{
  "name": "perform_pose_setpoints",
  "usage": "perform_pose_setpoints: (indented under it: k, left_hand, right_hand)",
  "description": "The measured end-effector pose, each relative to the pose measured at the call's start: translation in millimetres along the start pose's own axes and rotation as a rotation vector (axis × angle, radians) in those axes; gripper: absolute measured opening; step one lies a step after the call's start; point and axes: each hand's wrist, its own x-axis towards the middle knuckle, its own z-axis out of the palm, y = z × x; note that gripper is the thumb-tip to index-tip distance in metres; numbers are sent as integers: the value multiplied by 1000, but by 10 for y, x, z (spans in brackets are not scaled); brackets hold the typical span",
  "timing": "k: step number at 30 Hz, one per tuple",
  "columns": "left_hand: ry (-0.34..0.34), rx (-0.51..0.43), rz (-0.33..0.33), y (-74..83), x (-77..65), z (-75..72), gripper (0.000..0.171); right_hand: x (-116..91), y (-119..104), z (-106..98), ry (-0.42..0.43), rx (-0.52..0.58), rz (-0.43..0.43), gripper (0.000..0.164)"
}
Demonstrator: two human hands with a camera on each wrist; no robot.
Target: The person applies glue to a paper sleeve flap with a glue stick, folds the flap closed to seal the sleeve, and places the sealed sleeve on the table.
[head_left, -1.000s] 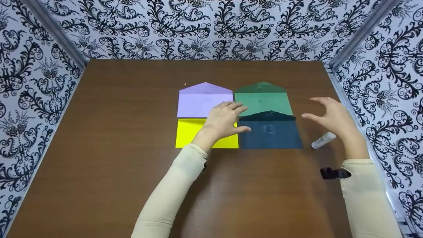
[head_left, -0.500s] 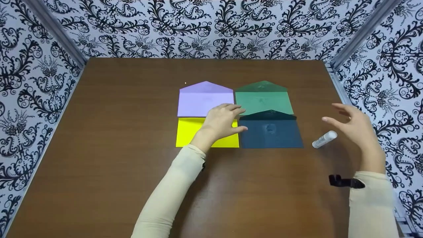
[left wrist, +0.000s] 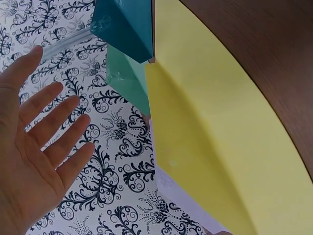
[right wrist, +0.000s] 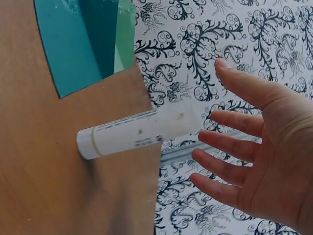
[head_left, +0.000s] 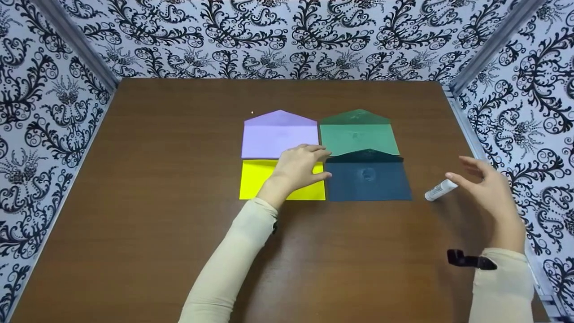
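Four open-flapped envelopes lie two by two: lilac and green at the back, yellow and dark blue in front. My left hand, fingers spread, is over the inner part of the yellow envelope and partly hides it; it grips nothing. A white glue stick with printed text stands right of the blue envelope. Close by its upper end is my right hand, thumb and fingers apart; the right wrist view shows a gap between the glue stick and the palm.
The brown wooden table carries all of this. Walls with a black-and-white scroll pattern enclose its back and sides. A tiny pale speck lies behind the lilac envelope. Shiny round marks show on the green and blue envelopes.
My right hand has moved right and then toward me, coming near the glue stick's top. My left hand has shifted only slightly; envelopes and glue stick have stayed in place.
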Motion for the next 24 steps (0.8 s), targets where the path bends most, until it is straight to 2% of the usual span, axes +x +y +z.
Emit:
perform_pose_setpoints:
  k: [10,19,24]
  left_hand:
    - [-8,-34,-12,-21,-39,17,56]
    - [-20,-53,18,-20,-54,49,54]
    - [-18,-81,41,10,-72,71,53]
  right_hand:
    - [-116,260,181,14,31,20,66]
    - [-155,396,366,-5,230,-38,65]
    - [-163,426,409,-22,215,-31,66]
